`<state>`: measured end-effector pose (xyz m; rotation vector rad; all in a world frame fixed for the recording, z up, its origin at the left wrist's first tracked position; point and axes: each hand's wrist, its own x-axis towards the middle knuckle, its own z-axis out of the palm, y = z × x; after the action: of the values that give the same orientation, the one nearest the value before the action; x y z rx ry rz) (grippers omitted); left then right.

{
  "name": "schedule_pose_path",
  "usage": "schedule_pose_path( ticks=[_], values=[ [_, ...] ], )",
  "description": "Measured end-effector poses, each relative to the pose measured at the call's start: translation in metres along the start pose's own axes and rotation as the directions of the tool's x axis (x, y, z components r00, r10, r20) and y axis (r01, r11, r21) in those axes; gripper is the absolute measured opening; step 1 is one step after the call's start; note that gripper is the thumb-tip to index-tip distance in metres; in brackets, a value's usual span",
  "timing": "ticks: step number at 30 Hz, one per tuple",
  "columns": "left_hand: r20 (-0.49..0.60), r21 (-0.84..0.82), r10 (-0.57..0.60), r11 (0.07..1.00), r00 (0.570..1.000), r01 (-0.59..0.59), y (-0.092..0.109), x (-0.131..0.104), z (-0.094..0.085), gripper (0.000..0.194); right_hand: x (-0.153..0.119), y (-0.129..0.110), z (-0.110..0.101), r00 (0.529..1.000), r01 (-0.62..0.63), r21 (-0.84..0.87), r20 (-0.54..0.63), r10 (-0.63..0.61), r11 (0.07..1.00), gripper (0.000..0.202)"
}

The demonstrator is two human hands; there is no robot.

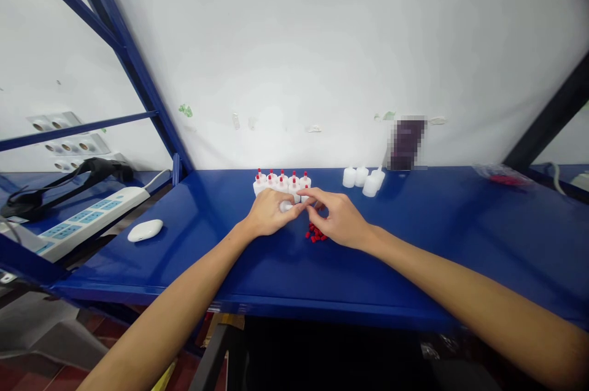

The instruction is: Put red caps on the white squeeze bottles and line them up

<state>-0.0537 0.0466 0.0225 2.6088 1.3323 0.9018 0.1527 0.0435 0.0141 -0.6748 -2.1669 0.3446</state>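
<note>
My left hand (271, 213) is closed around a small white plastic bottle (286, 205), which lies tilted with its tip toward my right hand. The thumb and fingers of my right hand (338, 217) are pinched together at the bottle's tip; whatever sits between them is hidden. Beneath my right hand lies a small pile of red caps (315, 233). Just behind my hands stand several white bottles with red caps (271, 181) in rows. Farther right are several white bottles (361, 176) without red caps.
A blue table (221, 262) runs along a white wall. On its left lie a white computer mouse (145, 230) and a power strip (92, 219). A pixelated dark object (407, 143) leans at the wall. A clear bag with red pieces (504, 177) lies at the far right.
</note>
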Motion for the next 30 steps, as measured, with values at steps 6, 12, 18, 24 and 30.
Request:
schedule_pose_path(
  ticks=[6,12,18,24,30],
  values=[
    [-0.064,0.054,-0.02,0.998,0.998,0.023,-0.0011,-0.0011,-0.0029,0.05,-0.0001,0.0045,-0.0012,1.0,0.013,-0.033,0.007,-0.013,0.999,0.037],
    [-0.057,0.038,-0.043,0.998,0.997,0.045,0.0005,-0.001,-0.0025,0.051,-0.0006,0.0022,-0.0008,1.0,0.015,-0.029,0.012,-0.015,0.999,0.038],
    [-0.061,0.007,-0.061,0.998,0.996,0.062,0.0031,-0.0009,-0.0029,0.047,-0.0013,0.0025,0.0006,0.999,0.054,-0.035,-0.001,-0.054,0.998,0.037],
    [-0.118,0.143,-0.058,0.987,0.991,0.075,0.0019,-0.003,0.0,0.041,-0.0013,0.0017,-0.0002,0.999,0.054,-0.033,0.003,-0.054,0.998,0.037],
    [-0.113,0.134,-0.024,0.99,0.993,0.039,0.0022,-0.0034,0.0027,0.043,-0.0004,0.0016,0.0018,0.996,0.084,-0.024,-0.014,-0.085,0.996,0.033]
  ],
)
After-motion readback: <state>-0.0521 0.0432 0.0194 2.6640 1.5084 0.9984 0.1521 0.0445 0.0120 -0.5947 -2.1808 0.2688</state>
